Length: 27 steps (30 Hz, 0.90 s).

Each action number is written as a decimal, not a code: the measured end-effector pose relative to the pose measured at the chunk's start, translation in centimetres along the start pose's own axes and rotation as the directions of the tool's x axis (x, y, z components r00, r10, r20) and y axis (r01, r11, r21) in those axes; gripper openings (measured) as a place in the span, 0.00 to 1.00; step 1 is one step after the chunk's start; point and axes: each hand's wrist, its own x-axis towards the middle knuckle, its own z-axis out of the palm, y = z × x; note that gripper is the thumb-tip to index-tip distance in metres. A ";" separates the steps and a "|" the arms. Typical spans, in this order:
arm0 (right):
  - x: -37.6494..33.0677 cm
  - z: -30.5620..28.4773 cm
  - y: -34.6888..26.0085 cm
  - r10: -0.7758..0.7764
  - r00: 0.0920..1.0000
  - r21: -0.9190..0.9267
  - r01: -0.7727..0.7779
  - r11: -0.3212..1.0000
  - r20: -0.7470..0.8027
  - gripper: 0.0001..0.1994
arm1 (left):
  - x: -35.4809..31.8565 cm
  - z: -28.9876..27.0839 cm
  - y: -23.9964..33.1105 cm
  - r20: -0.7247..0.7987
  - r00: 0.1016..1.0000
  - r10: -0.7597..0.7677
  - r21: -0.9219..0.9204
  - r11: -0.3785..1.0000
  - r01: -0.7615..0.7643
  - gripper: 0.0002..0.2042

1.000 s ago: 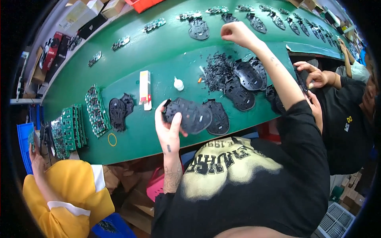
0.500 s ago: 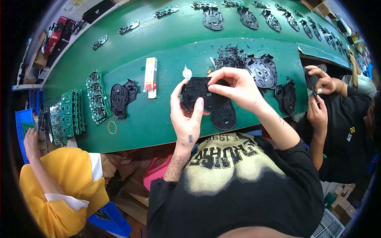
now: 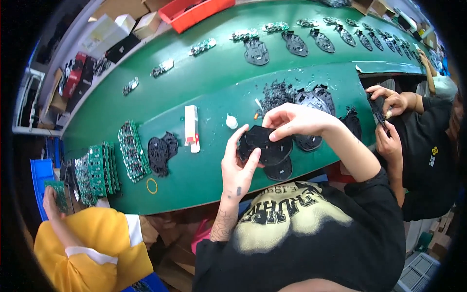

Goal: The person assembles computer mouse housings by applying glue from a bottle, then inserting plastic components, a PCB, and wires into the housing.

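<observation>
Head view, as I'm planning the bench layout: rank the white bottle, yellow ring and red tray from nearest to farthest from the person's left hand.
From the left hand:
1. White bottle, just beyond the hand.
2. Yellow ring, off to the left, near the table's close edge.
3. Red tray, at the table's far side.

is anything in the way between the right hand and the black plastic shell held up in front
Nothing visible: the right hand appears to touch the black plastic shell, which the left hand grips by its left end. The white bottle stands off to the left, beyond it.
</observation>
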 end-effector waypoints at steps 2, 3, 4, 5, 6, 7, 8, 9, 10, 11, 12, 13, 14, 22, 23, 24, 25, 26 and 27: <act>0.1 -0.9 -0.4 0.022 1.000 -0.068 -0.021 0.997 0.013 0.09 | 0.1 0.1 0.2 0.006 0.999 -0.046 -0.005 0.999 0.046 0.28; 0.5 -0.9 -1.2 0.010 1.000 -0.118 -0.009 0.993 0.014 0.09 | -0.1 -0.3 0.7 -0.012 0.999 -0.052 0.006 0.999 0.053 0.29; 1.0 -1.6 -1.8 0.013 0.999 -0.130 -0.018 0.991 -0.038 0.09 | 0.1 -0.7 0.8 -0.040 0.999 -0.029 0.055 0.998 0.031 0.29; 1.3 -2.3 -3.3 0.027 0.991 -0.177 -0.051 0.983 -0.133 0.10 | -0.1 -1.2 1.1 -0.124 0.989 0.077 0.218 0.975 -0.049 0.28; 2.4 -3.6 -3.4 -0.067 0.974 -0.128 0.040 0.991 -0.214 0.10 | 0.2 -1.9 2.0 -0.143 0.968 0.207 0.307 0.939 -0.156 0.26; 3.8 -4.6 -3.7 -0.095 0.938 -0.113 0.061 0.992 -0.333 0.09 | 0.0 -2.3 3.2 -0.184 0.916 0.357 0.333 0.899 -0.284 0.23; 6.0 -6.4 -3.9 -0.086 0.923 -0.076 0.062 0.995 -0.374 0.09 | -0.1 -2.8 5.2 -0.173 0.869 0.464 0.407 0.837 -0.366 0.24; 8.4 -7.5 -4.1 -0.107 0.891 -0.035 0.102 0.994 -0.441 0.09 | -0.6 -2.8 7.5 -0.153 0.823 0.548 0.300 0.819 -0.490 0.24; 10.7 -9.3 -3.6 -0.110 0.859 0.077 0.170 0.983 -0.500 0.10 | -1.0 -1.6 10.1 -0.165 0.783 0.599 0.183 0.799 -0.573 0.27; 14.3 -10.2 -2.9 -0.101 0.786 0.053 0.168 0.984 -0.610 0.10 | -1.2 -0.2 12.6 -0.083 0.682 0.727 0.106 0.687 -0.719 0.24; 17.3 -10.0 -2.7 -0.112 0.760 0.043 0.181 0.983 -0.640 0.11 | -1.8 -0.5 15.9 0.332 0.646 0.687 -0.286 0.726 -0.625 0.23; 19.8 -11.8 -1.2 -0.116 0.690 0.014 0.181 0.983 -0.714 0.13 | -2.6 1.2 17.8 0.276 0.627 0.728 -0.274 0.685 -0.675 0.21; 21.8 -12.8 -0.6 -0.181 0.594 -0.203 0.031 0.979 -0.783 0.12 | -3.0 3.4 19.2 0.187 0.601 0.777 -0.483 0.605 -0.633 0.19; 23.7 -9.2 -0.3 -0.434 0.396 -0.578 -0.404 0.710 -0.809 0.09 | -3.9 4.0 21.1 0.462 0.339 0.819 0.212 0.270 -0.939 0.27; 25.4 -11.9 2.0 -0.502 0.221 -0.547 -0.412 0.729 -0.836 0.08 | -3.6 5.0 21.4 0.521 0.290 0.803 0.242 0.187 -0.952 0.28; 26.0 -11.3 1.7 -0.411 0.271 -0.490 -0.395 0.777 -0.871 0.07 | -3.7 4.9 21.5 0.562 0.272 0.782 0.322 0.096 -0.942 0.29; 26.4 -9.0 0.8 -0.435 0.287 -0.516 -0.342 0.786 -0.853 0.07 | -4.6 4.4 21.9 0.599 0.265 0.756 0.419 -0.014 -0.908 0.31; 26.1 -8.7 0.7 -0.465 0.232 -0.519 -0.331 0.788 -0.854 0.08 | -4.8 4.4 22.1 0.643 0.251 0.724 0.471 -0.115 -0.874 0.32; 25.7 -8.5 0.7 -0.493 0.179 -0.524 -0.320 0.789 -0.851 0.10 | -4.9 4.4 22.2 0.685 0.244 0.687 0.514 -0.218 -0.830 0.33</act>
